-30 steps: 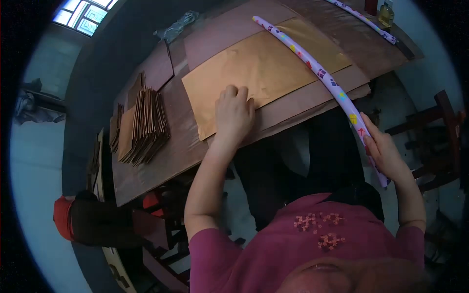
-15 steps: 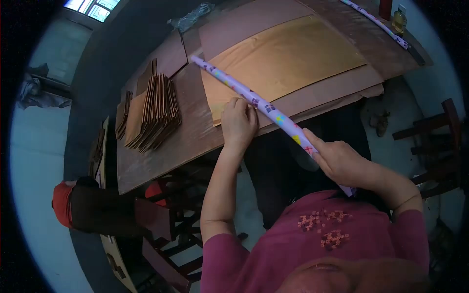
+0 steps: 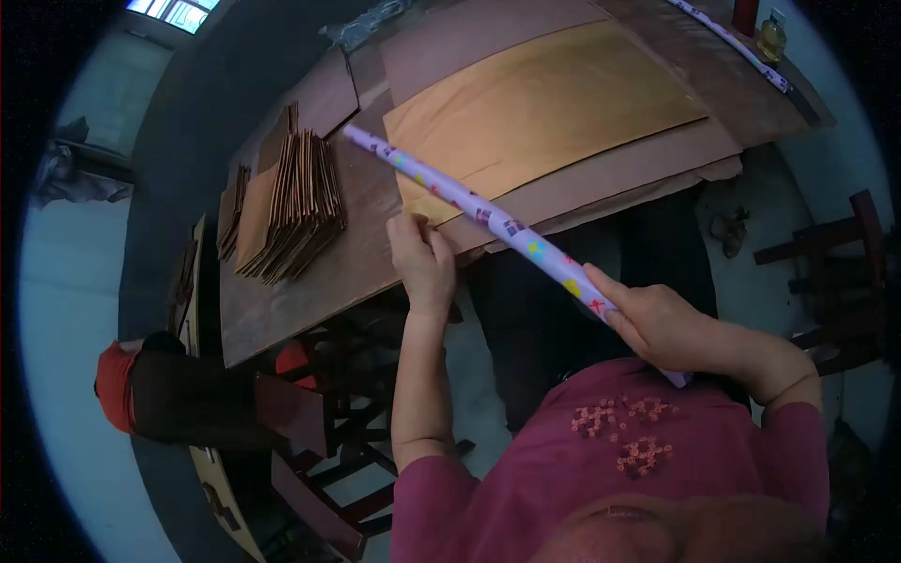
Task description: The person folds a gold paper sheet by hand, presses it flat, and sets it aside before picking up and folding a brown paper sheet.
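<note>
In my right hand [image 3: 666,324], closed around its lower part, is a long lilac roll of patterned paper [image 3: 483,218]. The roll slants up and left across the table's front edge, over the near left part of a gold-brown sheet [image 3: 563,103]. My left hand [image 3: 420,263] is at that sheet's near left corner, its thumb and fingers closed on the corner. Beneath the gold-brown sheet lie larger dull pinkish-brown sheets [image 3: 648,174].
Folded brown cardboard pieces [image 3: 296,206] stand in a stack on the left of the table [image 3: 310,314]. At the far right are another patterned roll [image 3: 723,42] and a small bottle [image 3: 771,38]. Crumpled clear plastic [image 3: 366,26] lies at the back. Dark wooden chairs [image 3: 296,413] stand below left.
My left hand has moved left and slightly down to the gold-brown sheet's corner. The roll's far end has swung left and a little down, with my right hand still around it.
</note>
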`<state>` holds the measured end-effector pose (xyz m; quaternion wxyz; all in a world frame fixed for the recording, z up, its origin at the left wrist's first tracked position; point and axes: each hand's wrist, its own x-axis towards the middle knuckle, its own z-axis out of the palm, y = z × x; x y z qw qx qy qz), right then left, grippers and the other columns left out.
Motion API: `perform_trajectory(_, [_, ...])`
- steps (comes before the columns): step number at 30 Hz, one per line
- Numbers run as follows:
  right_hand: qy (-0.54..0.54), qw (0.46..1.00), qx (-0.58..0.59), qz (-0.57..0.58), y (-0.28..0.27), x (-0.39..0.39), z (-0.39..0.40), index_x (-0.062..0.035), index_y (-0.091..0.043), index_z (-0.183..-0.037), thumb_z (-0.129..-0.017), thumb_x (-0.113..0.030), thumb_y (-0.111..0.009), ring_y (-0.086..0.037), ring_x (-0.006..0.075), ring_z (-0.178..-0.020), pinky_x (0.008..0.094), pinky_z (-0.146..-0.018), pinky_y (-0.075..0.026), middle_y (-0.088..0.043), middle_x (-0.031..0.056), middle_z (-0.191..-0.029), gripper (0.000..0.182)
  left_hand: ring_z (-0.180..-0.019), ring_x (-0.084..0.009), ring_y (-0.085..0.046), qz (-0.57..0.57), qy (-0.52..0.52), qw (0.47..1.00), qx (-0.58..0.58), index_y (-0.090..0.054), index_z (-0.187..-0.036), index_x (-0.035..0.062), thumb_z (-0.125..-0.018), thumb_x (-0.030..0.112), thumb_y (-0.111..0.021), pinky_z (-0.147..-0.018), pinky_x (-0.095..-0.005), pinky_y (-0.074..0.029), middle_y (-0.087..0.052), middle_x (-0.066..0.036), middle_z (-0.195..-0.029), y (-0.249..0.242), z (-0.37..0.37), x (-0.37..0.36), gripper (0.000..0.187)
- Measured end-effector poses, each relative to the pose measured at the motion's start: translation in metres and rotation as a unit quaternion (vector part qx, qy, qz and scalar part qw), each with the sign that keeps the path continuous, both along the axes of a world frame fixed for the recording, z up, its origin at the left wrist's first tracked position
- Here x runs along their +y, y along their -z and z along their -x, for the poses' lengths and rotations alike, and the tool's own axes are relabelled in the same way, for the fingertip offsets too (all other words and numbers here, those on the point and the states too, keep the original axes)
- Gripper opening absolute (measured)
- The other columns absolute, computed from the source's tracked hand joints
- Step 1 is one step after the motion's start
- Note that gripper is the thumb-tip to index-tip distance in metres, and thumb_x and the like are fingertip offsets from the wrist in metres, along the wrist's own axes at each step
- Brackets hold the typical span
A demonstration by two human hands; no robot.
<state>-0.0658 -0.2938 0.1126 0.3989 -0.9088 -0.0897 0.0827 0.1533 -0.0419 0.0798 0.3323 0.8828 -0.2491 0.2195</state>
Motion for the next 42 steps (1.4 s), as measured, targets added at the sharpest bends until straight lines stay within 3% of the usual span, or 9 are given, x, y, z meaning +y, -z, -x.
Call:
perform_trajectory(5, [-0.025,0.985,0.136,-0.104,-0.029,-0.047,-0.022,-0.003,-0.026,-0.154,-0.101,-0.02,-0.049,-0.068,0.0321,-0.072,0.0396,-0.071,-0.054,-0.066,0.0222,-0.085,0.061,-0.087,-0.04,-0.054,0.023,-0.013,0.995,-0.095,-0.053,-0.093,-0.0023,-0.08,-0.001,-0.054,-0.076,-0.0464,-0.044,-0.053,-0.02,-0.091,-0.013,-0.028,-0.04,0.013])
perform_trajectory(10, [0.028,0.978,0.029,-0.204,-0.015,-0.032,-0.012,-0.0027,-0.031,-0.153,-0.101,-0.018,-0.046,-0.066,0.0234,-0.068,0.0359,-0.069,-0.053,-0.066,0.0163,-0.078,0.056,-0.088,-0.0384,-0.054,0.006,0.003,0.985,-0.172,-0.055,-0.094,-0.0017,-0.082,0.001,-0.058,-0.077,-0.0465,-0.044,-0.055,-0.018,-0.091,-0.013,-0.041,-0.018,0.013])
perform_trajectory(13, [0.11,0.985,0.097,-0.094,-0.027,0.015,-0.011,-0.0044,-0.034,-0.152,-0.1,-0.018,-0.048,-0.066,0.0273,-0.067,0.0388,-0.069,-0.053,-0.066,0.0182,-0.079,0.056,-0.08,-0.0348,-0.054,-0.021,0.08,0.985,-0.151,-0.054,-0.089,-0.003,-0.087,0.006,-0.061,-0.071,-0.0407,-0.045,-0.053,-0.017,-0.089,-0.006,-0.063,0.014,0.012])
perform_trajectory(15, [0.118,0.99,0.052,-0.056,-0.02,0.016,-0.005,-0.0067,-0.034,-0.152,-0.1,-0.018,-0.049,-0.066,0.0295,-0.067,0.0399,-0.069,-0.053,-0.066,0.0195,-0.079,0.056,-0.079,-0.0299,-0.056,-0.034,0.115,0.992,0.043,-0.057,-0.089,-0.0028,-0.09,0.01,-0.066,-0.072,-0.0378,-0.046,-0.053,-0.015,-0.089,-0.011,-0.067,0.02,0.016])
perform_trajectory(19, [0.196,0.98,0.012,0.026,-0.044,0.042,0.014,-0.0142,-0.035,-0.153,-0.098,-0.017,-0.05,-0.067,0.0309,-0.07,0.0411,-0.071,-0.053,-0.066,0.0224,-0.082,0.057,-0.08,-0.0274,-0.056,-0.036,0.128,0.99,0.043,-0.06,-0.091,-0.0028,-0.091,0.009,-0.067,-0.073,-0.0361,-0.047,-0.051,-0.013,-0.091,-0.017,-0.065,0.075,0.014])
perform_trajectory(25, [0.387,0.92,0.001,0.067,-0.026,0.105,0.005,-0.0093,-0.037,-0.152,-0.102,-0.018,-0.046,-0.059,0.0202,-0.07,0.0331,-0.071,-0.049,-0.06,0.0144,-0.081,0.051,-0.083,-0.0276,-0.056,-0.042,0.142,0.988,0.046,-0.06,-0.092,-0.0031,-0.091,0.009,-0.067,-0.075,-0.0363,-0.047,-0.051,-0.013,-0.092,0.004,-0.089,0.241,0.014])
perform_trajectory(31, [0.41,0.87,-0.117,0.248,-0.032,0.135,0.003,-0.0093,-0.043,-0.148,-0.102,-0.021,-0.047,-0.063,0.0325,-0.078,0.0405,-0.075,-0.051,-0.063,0.023,-0.086,0.047,-0.084,-0.0301,-0.057,-0.02,0.151,0.987,0.053,-0.061,-0.09,-0.0005,-0.087,0.006,-0.068,-0.074,-0.0377,-0.047,-0.053,-0.014,-0.091,-0.014,-0.086,0.386,0.01])
perform_trajectory(36, [0.384,0.75,-0.044,0.537,-0.086,0.212,-0.025,-0.0287,-0.032,-0.153,-0.101,-0.028,-0.049,-0.066,0.0378,-0.085,0.0477,-0.077,-0.053,-0.064,0.0228,-0.1,0.055,-0.085,-0.0299,-0.058,-0.054,0.126,0.989,0.058,-0.061,-0.09,-0.0007,-0.087,0.006,-0.068,-0.074,-0.038,-0.047,-0.054,-0.014,-0.092,-0.053,-0.056,0.509,0.01])
perform_trajectory(42, [0.387,0.707,-0.106,0.583,-0.086,0.201,-0.079,-0.0231,-0.03,-0.155,-0.101,-0.031,-0.049,-0.063,0.0374,-0.108,0.0478,-0.082,-0.055,-0.059,0.016,-0.128,0.057,-0.09,-0.0348,-0.06,-0.156,0.163,0.973,0.053,-0.063,-0.091,0.0005,-0.09,0.014,-0.064,-0.077,-0.0433,-0.049,-0.058,-0.017,-0.097,-0.078,-0.094,0.408,0.013])
